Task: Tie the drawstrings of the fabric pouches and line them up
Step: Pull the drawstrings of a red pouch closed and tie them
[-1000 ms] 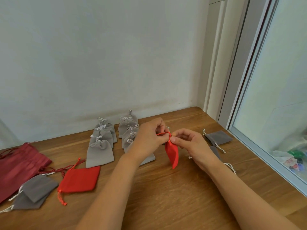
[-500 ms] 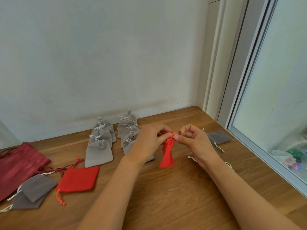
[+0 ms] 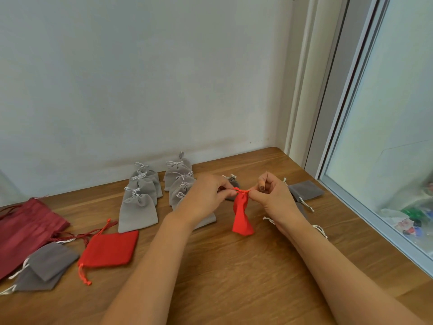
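Observation:
A small red pouch (image 3: pixel 242 214) hangs just above the wooden table (image 3: pixel 234 277), its mouth gathered tight. My left hand (image 3: pixel 203 198) pinches the red drawstring at the left of the mouth. My right hand (image 3: pixel 273 195) pinches the drawstring at the right. Behind my left hand, two rows of tied grey pouches (image 3: pixel 140 198) run back toward the wall. A flat red pouch (image 3: pixel 110 248) with a loose cord lies at the left.
Two dark grey pouches (image 3: pixel 46 266) lie overlapped at the far left, beside a large maroon bag (image 3: pixel 25 228). More untied dark grey pouches (image 3: pixel 304 190) lie to the right of my right hand. A window frame (image 3: pixel 365 207) borders the table's right edge.
The red pouch's mouth has been drawn shut. My hands have moved apart, pulling the drawstring out to both sides, and the pouch now hangs straight down.

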### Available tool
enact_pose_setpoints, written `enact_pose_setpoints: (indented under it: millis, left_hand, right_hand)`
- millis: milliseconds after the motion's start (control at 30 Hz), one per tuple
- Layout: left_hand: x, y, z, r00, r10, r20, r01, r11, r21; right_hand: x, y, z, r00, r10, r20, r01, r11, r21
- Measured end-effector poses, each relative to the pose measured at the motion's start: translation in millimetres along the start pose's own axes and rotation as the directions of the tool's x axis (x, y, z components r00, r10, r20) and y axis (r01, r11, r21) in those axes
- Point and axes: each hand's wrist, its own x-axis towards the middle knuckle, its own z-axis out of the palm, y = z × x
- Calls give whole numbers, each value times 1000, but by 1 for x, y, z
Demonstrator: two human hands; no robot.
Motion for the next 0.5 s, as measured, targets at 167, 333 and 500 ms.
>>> enact_pose_setpoints:
  millis: [167, 333, 500]
  left_hand:
    - [-3, 8, -7, 997, 23, 67, -27, 998, 61]
    - [-4, 9, -13, 988, -11, 156, 9, 1000, 9]
    - [-6, 10, -9, 988, -68, 139, 85, 989, -121]
  right_hand:
    - [-2, -3, -3, 999, 14, 36, -10, 994, -111]
    - [-4, -6, -3, 994, -65, 84, 87, 953, -290]
    - [-7, -7, -2, 980, -193, 46, 196, 904, -380]
